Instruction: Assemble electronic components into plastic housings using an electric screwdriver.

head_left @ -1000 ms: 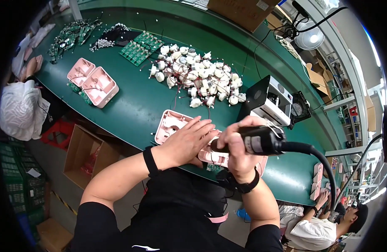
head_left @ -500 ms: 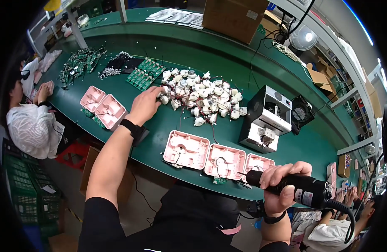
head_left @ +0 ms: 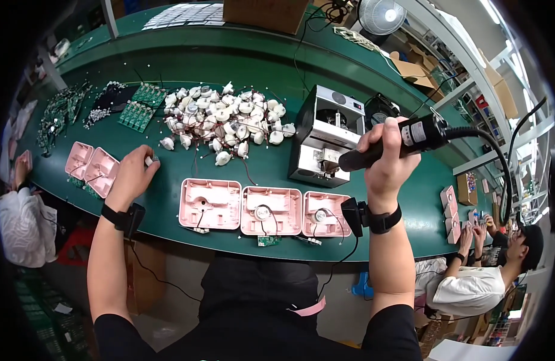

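Note:
My right hand [head_left: 387, 156] is wrapped round a black electric screwdriver [head_left: 417, 133], its nose at the front of a silver-and-black screw feeder [head_left: 336, 137]. A cable trails from its back end. My left hand [head_left: 130, 173] is closed over the bench, left of the pink shells, with a small white part [head_left: 151, 160] at its fingertips; my fingers partly cover it. Three open pink plastic shells stand in a row along the near edge: the left shell [head_left: 214, 194], the middle shell [head_left: 283, 200] and the right shell [head_left: 337, 226]. Round parts with wires sit in the middle and right ones.
Beyond the shells spreads a heap of white motor-like parts [head_left: 223, 114]. Green circuit boards [head_left: 139, 111] and a tangle of boards [head_left: 61, 114] lie further left. Another pink shell pair [head_left: 101, 171] is beside my left hand. Co-workers sit at both ends of the green bench [head_left: 151, 212].
My right hand has carried the screwdriver from beside the right pink shell up to the feeder. My left hand has drawn back from the heap with the small white part. The view has shifted right.

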Available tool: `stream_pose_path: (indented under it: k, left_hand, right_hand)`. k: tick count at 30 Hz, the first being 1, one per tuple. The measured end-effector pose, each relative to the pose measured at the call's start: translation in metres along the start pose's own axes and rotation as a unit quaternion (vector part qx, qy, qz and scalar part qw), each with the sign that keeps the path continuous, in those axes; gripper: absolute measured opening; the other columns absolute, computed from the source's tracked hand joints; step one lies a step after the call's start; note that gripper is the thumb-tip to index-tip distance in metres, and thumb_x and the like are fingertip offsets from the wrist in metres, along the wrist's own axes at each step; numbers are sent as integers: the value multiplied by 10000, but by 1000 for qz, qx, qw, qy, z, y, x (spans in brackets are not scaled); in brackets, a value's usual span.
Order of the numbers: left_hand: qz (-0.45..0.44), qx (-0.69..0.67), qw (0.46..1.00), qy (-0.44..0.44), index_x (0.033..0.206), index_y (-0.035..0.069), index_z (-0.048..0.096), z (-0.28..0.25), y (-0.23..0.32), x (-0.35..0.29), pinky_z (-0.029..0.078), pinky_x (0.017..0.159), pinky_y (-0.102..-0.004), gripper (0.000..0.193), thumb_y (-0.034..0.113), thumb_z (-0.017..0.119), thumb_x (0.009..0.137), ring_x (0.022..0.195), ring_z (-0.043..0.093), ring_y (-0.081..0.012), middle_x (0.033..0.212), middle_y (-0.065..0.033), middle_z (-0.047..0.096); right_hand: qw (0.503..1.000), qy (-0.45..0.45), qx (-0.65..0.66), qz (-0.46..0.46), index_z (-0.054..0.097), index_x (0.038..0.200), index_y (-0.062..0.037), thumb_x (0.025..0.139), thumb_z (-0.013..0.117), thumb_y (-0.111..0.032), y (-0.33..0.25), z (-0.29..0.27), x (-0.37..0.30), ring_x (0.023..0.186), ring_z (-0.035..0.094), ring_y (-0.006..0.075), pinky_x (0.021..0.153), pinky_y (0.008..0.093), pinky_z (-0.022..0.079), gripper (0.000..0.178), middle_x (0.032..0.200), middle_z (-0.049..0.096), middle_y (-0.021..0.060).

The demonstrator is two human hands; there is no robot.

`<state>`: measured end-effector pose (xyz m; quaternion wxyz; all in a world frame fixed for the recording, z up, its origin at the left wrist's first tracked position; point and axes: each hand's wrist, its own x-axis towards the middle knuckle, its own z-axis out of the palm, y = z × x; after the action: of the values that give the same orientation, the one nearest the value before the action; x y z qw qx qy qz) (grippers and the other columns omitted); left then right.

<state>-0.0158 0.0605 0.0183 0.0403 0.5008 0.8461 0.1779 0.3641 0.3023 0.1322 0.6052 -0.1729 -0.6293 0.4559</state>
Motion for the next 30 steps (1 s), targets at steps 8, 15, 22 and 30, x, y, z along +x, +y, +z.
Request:
stream_pose_path:
  k: [8, 15, 22, 30]
  left_hand:
    - [-159, -587, 771, -187, 1273, 9, 589, -35, 25, -52, 533, 757, -281, 339, 166, 652, 979, 895, 654, -140, 1143, -108, 685]
    - [-50, -550, 809, -203, 1292, -12, 576, -19, 55, -68, 515, 900, -278, 355, 102, 658, 966, 1045, 632, -133, 1226, -113, 659]
    - [-45, -596, 763, -247, 1213, -15, 613, -20, 81, -81, 464, 1027, -317, 286, 89, 671, 952, 1228, 564, -149, 1300, -96, 640]
    - [165, -326, 929, -63, 1066, 72, 696, 7, 79, -71, 444, 1067, -405, 289, 68, 795, 795, 1272, 553, -296, 1252, -73, 666]
  right_hand:
    - [993, 28, 55, 96, 521, 1043, -52, 1005, 619, -225, -5, 1, -20, 541, 530, 175, 524, 313, 456, 202, 717, 545, 54]
    - [990, -49, 105, 75, 447, 1138, -62, 1010, 566, -288, -40, 22, -60, 526, 507, 167, 513, 300, 442, 286, 726, 513, 51]
    - [971, -92, 128, 178, 364, 1121, -103, 857, 800, -393, -73, 48, -82, 571, 532, 175, 562, 339, 499, 587, 745, 539, 64]
    - [952, -110, 158, 240, 355, 1121, -113, 834, 838, -343, -82, 59, -93, 646, 560, 202, 659, 373, 519, 607, 778, 562, 71]
